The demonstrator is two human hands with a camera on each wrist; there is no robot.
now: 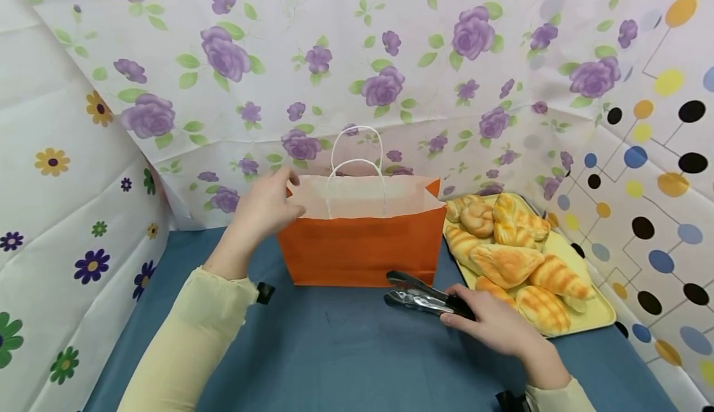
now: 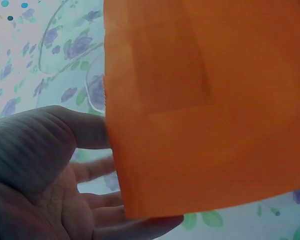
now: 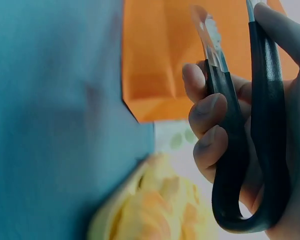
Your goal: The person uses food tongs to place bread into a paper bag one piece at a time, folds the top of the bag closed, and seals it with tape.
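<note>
An orange paper bag (image 1: 362, 251) with white handles stands upright on the blue surface, its mouth open. At its upper left corner is my left hand (image 1: 268, 204), thumb and fingers spread apart and touching the rim. In the left wrist view the orange panel (image 2: 205, 115) hides the tips of the thumb and some fingers of my left hand (image 2: 45, 170). My right hand (image 1: 496, 322) grips black-handled metal tongs (image 1: 421, 297) in front of the bag's lower right. The tongs' tips are apart, with nothing between them. The right wrist view shows fingers wrapped round the tongs' handles (image 3: 267, 110).
Right of the bag sits a yellow tray (image 1: 599, 313) heaped with several breads and pastries (image 1: 507, 263). Flower-printed cloth (image 1: 385, 87) hangs behind the bag, and dotted cloth (image 1: 664, 214) borders the tray on the right. A blue cloth (image 1: 346, 350) covers the table.
</note>
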